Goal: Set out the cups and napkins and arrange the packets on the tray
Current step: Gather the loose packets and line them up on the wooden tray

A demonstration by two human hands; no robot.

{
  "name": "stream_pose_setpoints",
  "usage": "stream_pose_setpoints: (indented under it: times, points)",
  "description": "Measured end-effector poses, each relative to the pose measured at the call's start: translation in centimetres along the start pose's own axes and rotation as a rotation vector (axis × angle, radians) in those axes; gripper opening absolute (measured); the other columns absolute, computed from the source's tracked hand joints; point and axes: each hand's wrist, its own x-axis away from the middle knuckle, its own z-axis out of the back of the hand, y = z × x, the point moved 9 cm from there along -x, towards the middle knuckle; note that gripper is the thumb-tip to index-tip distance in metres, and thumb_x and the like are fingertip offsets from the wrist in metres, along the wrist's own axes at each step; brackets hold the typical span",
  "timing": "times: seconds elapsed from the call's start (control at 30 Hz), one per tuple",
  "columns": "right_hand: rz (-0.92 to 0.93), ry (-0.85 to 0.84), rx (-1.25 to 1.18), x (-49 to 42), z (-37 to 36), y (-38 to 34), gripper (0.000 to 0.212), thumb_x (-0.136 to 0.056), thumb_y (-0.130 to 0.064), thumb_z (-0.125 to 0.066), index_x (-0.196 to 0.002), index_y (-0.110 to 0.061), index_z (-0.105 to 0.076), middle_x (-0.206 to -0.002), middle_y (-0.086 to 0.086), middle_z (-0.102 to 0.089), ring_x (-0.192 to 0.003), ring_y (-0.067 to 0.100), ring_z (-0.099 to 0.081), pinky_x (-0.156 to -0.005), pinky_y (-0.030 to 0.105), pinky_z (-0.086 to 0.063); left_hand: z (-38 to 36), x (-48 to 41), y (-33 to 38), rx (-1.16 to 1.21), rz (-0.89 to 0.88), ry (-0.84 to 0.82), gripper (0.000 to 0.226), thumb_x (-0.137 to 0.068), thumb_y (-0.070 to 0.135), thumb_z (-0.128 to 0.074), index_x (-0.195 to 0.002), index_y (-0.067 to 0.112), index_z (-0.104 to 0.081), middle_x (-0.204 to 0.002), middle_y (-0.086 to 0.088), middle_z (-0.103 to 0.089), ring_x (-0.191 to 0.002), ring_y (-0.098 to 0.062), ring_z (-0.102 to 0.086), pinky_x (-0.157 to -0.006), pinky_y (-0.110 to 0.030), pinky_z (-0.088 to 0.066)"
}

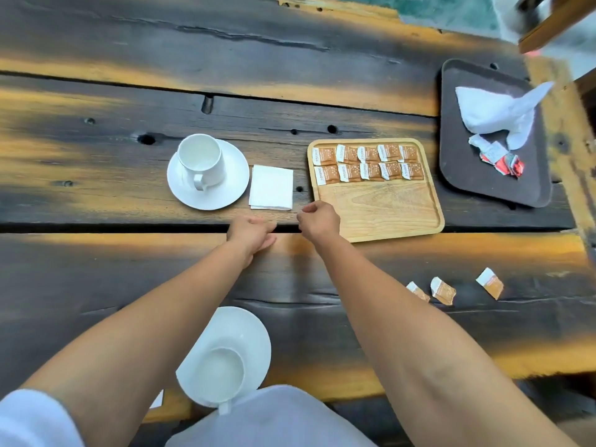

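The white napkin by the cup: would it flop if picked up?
Probably. The napkin looks like thin folded paper, so it likely droops and feels light. Lying flat on the table, it should slide, not roll.

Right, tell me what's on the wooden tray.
Ten brown-and-white packets lie in two rows of five along the far edge of the wooden tray; the rest shows bare wood. The right hand covers its near-left corner, hiding anything there.

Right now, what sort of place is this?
Probably a café or tea-service spot, not a lab: white cups on saucers, a folded napkin beside one, and sachet packets lined up on a wooden tray, all on a rough plank table.
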Motion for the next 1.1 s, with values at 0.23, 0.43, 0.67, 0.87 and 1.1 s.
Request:
stream_pose_setpoints:
  times: [0.23, 0.43, 0.67, 0.87, 1.1]
  points:
    - [0.037, 0.006, 0.193, 7.7, 0.9, 5.3, 0.017, -0.085, -0.014, -0.061, -0.101, -0.01, -0.066, -0.109, 0.014, -0.07, -0.107, 0.031, -0.063, -0.092, 0.035, -0.053, 0.4, 5.3, -3.5, -0.595, -0.194, -0.121, 0.013, -0.085, 0.012, -0.069, -0.081, 0.015, -0.057, -0.086, -0.014, -0.067, -0.076, -0.03, -0.066, -0.081, -0.043, -0.06]
    - [0.01, -0.03, 0.399, 14.3, 2.8, 11.5, 0.028, -0.087, -0.015, -0.055, -0.113, -0.011, -0.066, -0.121, 0.016, -0.066, -0.117, 0.034, -0.059, -0.095, 0.034, -0.049, -1.5, 10.6, -6.1, -1.321, -0.519, -0.226, 0.018, -0.089, 0.019, -0.057, -0.105, 0.013, -0.064, -0.113, -0.012, -0.068, -0.107, -0.032, -0.062, -0.087, -0.031, -0.049]
    - [-0.067, -0.042, 0.53, 18.7, 6.5, 18.8, 0.029, -0.089, -0.02, -0.05, -0.114, -0.012, -0.061, -0.122, 0.013, -0.063, -0.114, 0.033, -0.059, -0.092, 0.037, -0.051, -7.8, 17.7, -12.1, -2.023, -1.007, -0.469, 0.028, -0.09, 0.01, -0.045, -0.116, 0.014, -0.056, -0.117, -0.01, -0.061, -0.113, -0.033, -0.057, -0.078, -0.038, -0.046]
    - [-0.086, -0.035, 0.52, 18.1, 9.7, 22.2, 0.025, -0.09, -0.022, -0.051, -0.111, -0.014, -0.061, -0.12, 0.012, -0.064, -0.114, 0.032, -0.058, -0.09, 0.035, -0.049, -11.9, 19.3, -16.9, -1.998, -0.929, -0.588, 0.026, -0.094, 0.018, -0.044, -0.118, 0.016, -0.054, -0.118, -0.008, -0.059, -0.112, -0.03, -0.055, -0.084, -0.04, -0.047]
    - [-0.012, -0.097, 0.599, 13.9, 13.5, 25.2, 0.035, -0.092, -0.022, -0.048, -0.125, -0.015, -0.054, -0.129, 0.011, -0.056, -0.12, 0.032, -0.054, -0.098, 0.04, -0.046, -16.2, 16.9, -15.1, -1.732, -0.901, -0.24, 0.05, -0.095, 0.039, -0.047, -0.136, 0.012, -0.037, -0.138, -0.012, -0.042, -0.124, -0.032, -0.04, -0.098, -0.044, -0.041]
